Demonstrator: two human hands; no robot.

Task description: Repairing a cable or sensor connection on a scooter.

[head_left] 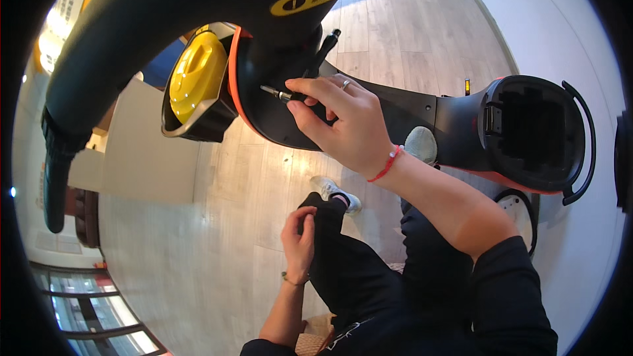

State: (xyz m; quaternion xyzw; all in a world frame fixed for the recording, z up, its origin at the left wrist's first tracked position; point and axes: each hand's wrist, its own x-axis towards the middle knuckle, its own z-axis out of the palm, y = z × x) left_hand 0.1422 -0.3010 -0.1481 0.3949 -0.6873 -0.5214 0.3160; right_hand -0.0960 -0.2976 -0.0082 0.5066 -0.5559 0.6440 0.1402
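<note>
My right hand (346, 115) reaches over the black body of a small scooter-like vehicle (399, 105) with orange edging. Thumb and fingers are closed on a slim black screwdriver-like tool (282, 94), its pointed metal tip turned left; its exact kind is hard to make out. Just above the hand a black rod (324, 49) slants up from the body; its lower end is hidden. My left hand (299, 240) rests on my left knee, fingers loosely curled and thumb apart, with nothing seen in it.
A thick black handlebar (112, 46) arches across the upper left, over a yellow helmet-shaped part (198, 78) in a dark holder. At the right is the rear end (541, 135) with a curved black rail (593, 132). A pale panel (148, 142) stands left.
</note>
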